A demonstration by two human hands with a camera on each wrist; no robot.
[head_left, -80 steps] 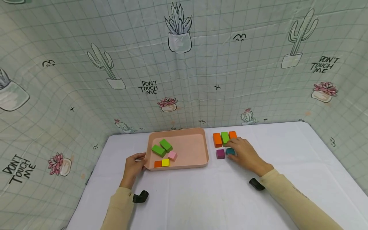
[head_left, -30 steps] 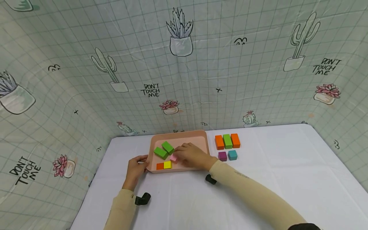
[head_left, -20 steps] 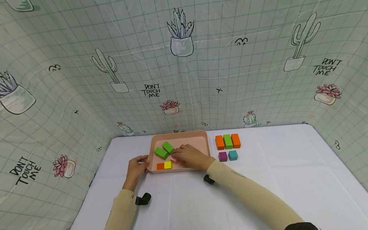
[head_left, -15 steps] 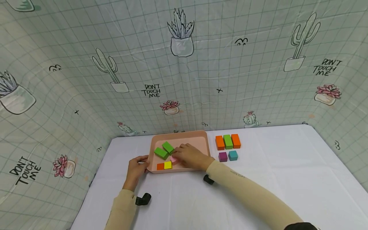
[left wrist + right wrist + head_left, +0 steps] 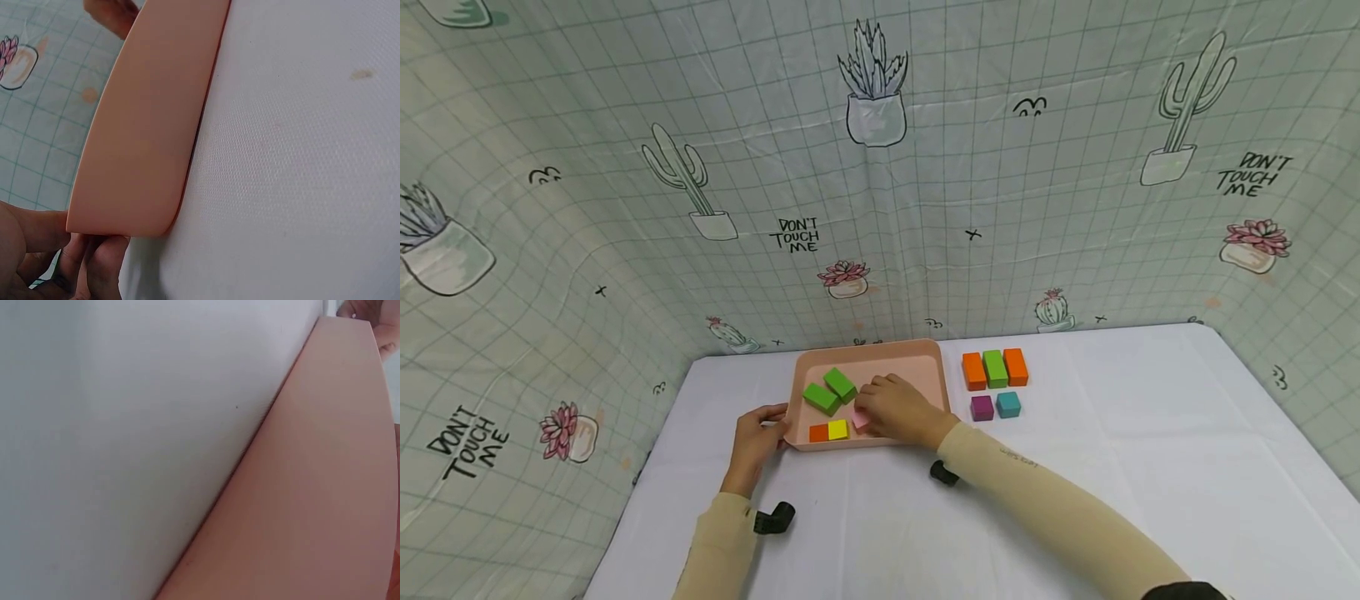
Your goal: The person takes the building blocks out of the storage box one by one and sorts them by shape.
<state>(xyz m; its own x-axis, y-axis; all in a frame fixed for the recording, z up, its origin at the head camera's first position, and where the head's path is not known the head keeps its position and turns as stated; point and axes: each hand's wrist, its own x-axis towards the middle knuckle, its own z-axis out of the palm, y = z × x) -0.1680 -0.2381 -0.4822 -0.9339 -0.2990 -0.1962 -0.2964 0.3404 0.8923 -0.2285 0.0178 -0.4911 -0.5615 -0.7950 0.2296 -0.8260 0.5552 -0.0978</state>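
A shallow salmon-pink tray [image 5: 917, 358] lies on the white-covered table. At its left end my left hand [image 5: 756, 442] grips the wall near the front corner; the left wrist view shows the thumb by the rim and fingers [image 5: 105, 265] bent below it. My right hand [image 5: 897, 411] reaches over the front wall into the tray and pinches a small pink block [image 5: 860, 420], partly covered by the fingers. Left of this block sit a yellow block [image 5: 837, 429] and a red-orange block [image 5: 818, 433], side by side. Two green blocks [image 5: 822, 399] lie behind them.
To the right of the tray stand an orange block [image 5: 973, 372], a green block [image 5: 995, 368] and another orange block [image 5: 1016, 367] in a row. In front of them are a purple cube [image 5: 982, 407] and a teal cube [image 5: 1008, 405]. A printed cloth hangs behind the table.
My right hand has come left from the blocks beside the tray to the pink block. Since half a second ago that block has shifted slightly right, away from the yellow one. My left hand keeps its grip.
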